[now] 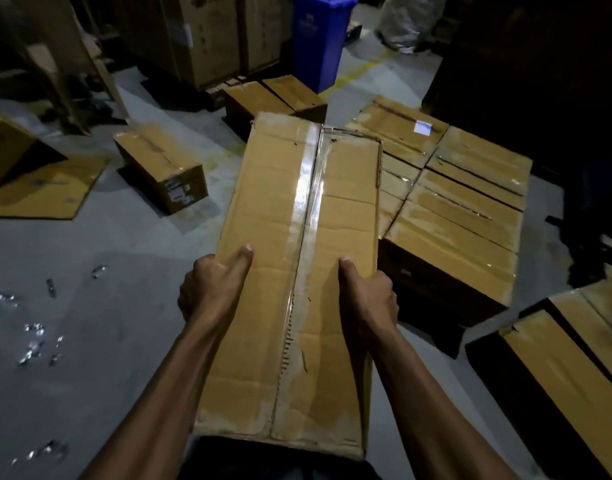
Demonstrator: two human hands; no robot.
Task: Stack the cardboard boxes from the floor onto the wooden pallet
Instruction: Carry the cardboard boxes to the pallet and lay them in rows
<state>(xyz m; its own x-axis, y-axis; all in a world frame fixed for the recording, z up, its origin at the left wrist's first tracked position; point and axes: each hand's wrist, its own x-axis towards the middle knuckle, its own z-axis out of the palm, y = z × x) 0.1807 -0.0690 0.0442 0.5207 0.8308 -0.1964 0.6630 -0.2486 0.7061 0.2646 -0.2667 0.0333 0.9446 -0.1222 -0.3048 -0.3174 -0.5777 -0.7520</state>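
Observation:
I hold a long taped cardboard box (273, 209) up in front of me, its far end pointing away. My left hand (211, 289) grips its left edge, thumb on top. My right hand (367, 296) grips its right edge the same way. To the right, several similar boxes (464, 202) lie packed side by side in a low stack; whatever is beneath them is hidden. A smaller box (162, 168) lies on the floor to the left, and another (277, 98) sits beyond the far end of the held box.
A flattened cardboard sheet (45, 192) lies at the far left. A blue bin (318, 39) and tall wooden crates (211, 36) stand at the back. Another box (567, 358) sits at lower right. Shiny scraps (31, 341) litter the grey floor on the left.

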